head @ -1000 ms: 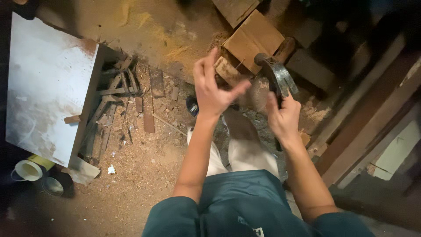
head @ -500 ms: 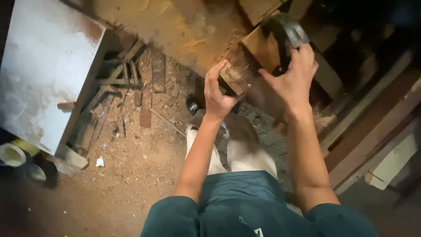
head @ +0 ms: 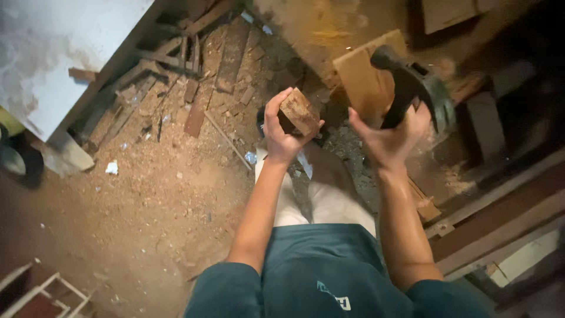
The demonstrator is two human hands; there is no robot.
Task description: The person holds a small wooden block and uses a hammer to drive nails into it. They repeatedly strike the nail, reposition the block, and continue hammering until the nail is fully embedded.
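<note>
Left hand (head: 281, 134) is gripping a small rough brown wooden block (head: 298, 111), fingers curled around its lower side, thumb pressing against the right edge; block is sitting up at chest-front height, tilted, pale cut face turned toward the camera. Right hand (head: 385, 134) is wrapping around the dark handle of a claw hammer with a dark metal head (head: 421, 88), fingers partly spread, palm against the handle, head pointing up and right and blurring. The two hands are staying near each other, block and hammer apart, not touching.

Below them: a flat light-brown wooden board (head: 362, 79) lying just beyond the hands, sawdust-covered dirt floor (head: 153, 194), a heap of dark wood scraps and splinters (head: 194, 76) to the upper left beside a white flat panel (head: 53, 53), dark timber beams (head: 500, 206) running along the right. Person is wearing a teal shirt (head: 318, 277) and pale trousers.

Step in hand, as I judge it: holding the block ready while getting the hammer positioned. Next move looks like it is calling for a firmer closed grip on the handle, block steadied or rested on the board, left fingers kept clear of the strike line. Risk: a loose hold letting the hammer slip.
</note>
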